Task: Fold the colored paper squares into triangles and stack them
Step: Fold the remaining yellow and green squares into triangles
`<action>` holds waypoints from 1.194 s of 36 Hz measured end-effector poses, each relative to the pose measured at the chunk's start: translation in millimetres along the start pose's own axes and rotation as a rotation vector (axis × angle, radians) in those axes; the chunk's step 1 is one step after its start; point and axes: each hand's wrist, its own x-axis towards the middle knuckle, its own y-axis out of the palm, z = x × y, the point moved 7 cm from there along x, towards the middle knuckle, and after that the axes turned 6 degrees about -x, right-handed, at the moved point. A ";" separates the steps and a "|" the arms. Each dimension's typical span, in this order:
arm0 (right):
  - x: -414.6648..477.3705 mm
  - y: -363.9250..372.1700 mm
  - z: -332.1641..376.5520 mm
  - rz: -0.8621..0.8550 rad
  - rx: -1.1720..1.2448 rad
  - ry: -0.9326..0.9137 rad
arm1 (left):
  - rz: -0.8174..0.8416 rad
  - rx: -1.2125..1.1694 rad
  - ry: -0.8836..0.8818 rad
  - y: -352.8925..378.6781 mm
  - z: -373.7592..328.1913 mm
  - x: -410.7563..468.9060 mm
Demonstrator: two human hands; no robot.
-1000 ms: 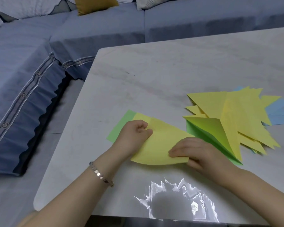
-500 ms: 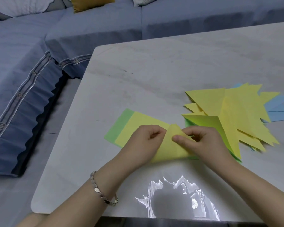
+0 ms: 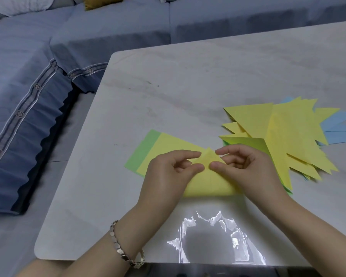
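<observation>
A yellow paper sheet [image 3: 208, 184] lies folded over in front of me, its two corners meeting in a point at the top. My left hand [image 3: 168, 172] pinches that point from the left. From the right, my right hand [image 3: 246, 166] pinches the same point with thumb and forefinger. Beneath it lie a flat yellow square [image 3: 174, 142] and a green square [image 3: 144, 150], offset to the left. A loose pile of folded triangles [image 3: 288, 134], yellow on top with green and blue ones below, sits just right of my right hand.
The work sits on a pale marble-look table [image 3: 188, 86] with a rounded near-left corner. A blue sofa [image 3: 48, 76] wraps around the table's left and far sides. A bright light glare [image 3: 214, 236] shows on the tabletop near the front edge.
The yellow sheet's near corner was lifted and brought over to the far corner. Both hands came together from the sheet's sides to pinch the meeting corners.
</observation>
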 end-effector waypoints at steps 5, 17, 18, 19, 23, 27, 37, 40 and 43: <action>-5.3 1.0 4.7 0.010 0.022 -0.012 | -0.020 0.031 0.008 -1.9 -5.3 -3.0; -11.2 -1.2 6.1 -0.017 -0.013 -0.024 | -0.005 0.022 -0.004 1.8 -5.6 -8.8; -11.2 -1.2 5.5 -0.016 -0.008 -0.023 | -0.006 0.015 -0.006 1.9 -5.8 -9.3; -11.2 -1.1 5.1 -0.015 -0.005 -0.024 | -0.006 0.013 -0.005 2.1 -6.5 -9.7; -11.1 -0.4 5.0 -0.007 -0.001 -0.031 | 0.000 0.031 0.010 2.6 -9.0 -10.8; -11.6 -0.3 6.6 -0.002 -0.026 -0.048 | 0.001 0.027 0.016 2.4 -9.3 -11.1; -13.0 0.4 7.9 0.040 -0.064 -0.087 | -0.014 -0.001 0.046 2.5 -6.3 -12.5; -11.4 -0.5 7.2 0.042 -0.075 -0.100 | -0.014 0.007 0.037 2.4 -3.3 -9.8; -9.3 2.6 7.7 0.073 -0.081 -0.109 | 0.008 0.000 0.009 3.1 -1.6 -2.3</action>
